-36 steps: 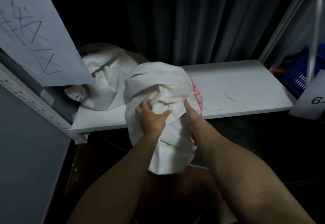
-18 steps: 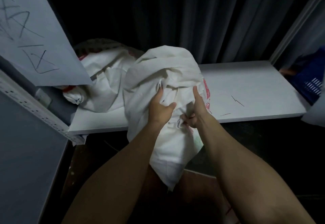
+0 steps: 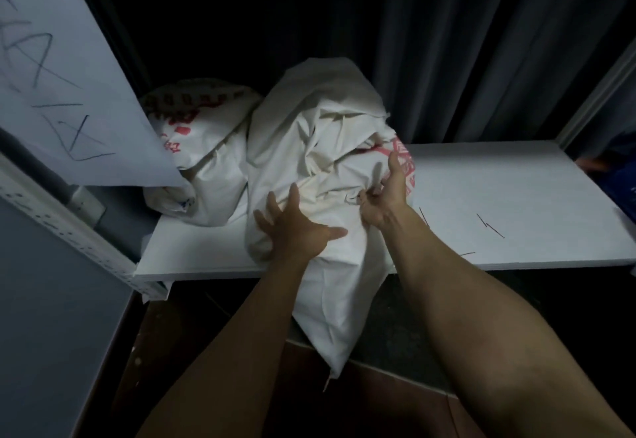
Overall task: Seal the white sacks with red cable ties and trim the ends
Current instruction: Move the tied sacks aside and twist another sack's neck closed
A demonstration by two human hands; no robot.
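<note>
While left hand [image 3: 297, 231] presses flat, fingers spread, on white sack [image 3: 330, 176] draped over shelf [image 3: 499, 196] front edge, right hand [image 3: 387, 193] pinches gathered fabric, thumb raised, likely bunching neck for tying. Second sack [image 3: 206, 148] lies at shelf's left rear corner. No cable tie visible.

Two white sacks with red print lie on the one white shelf [image 3: 499, 176]: a near sack [image 3: 327, 169] draped over the front edge and a far sack [image 3: 206, 148] behind it. Two bare hands are in view, left hand [image 3: 296, 227] and right hand [image 3: 385, 196]. One handwritten paper sign [image 3: 62, 69] hangs at left.
</note>
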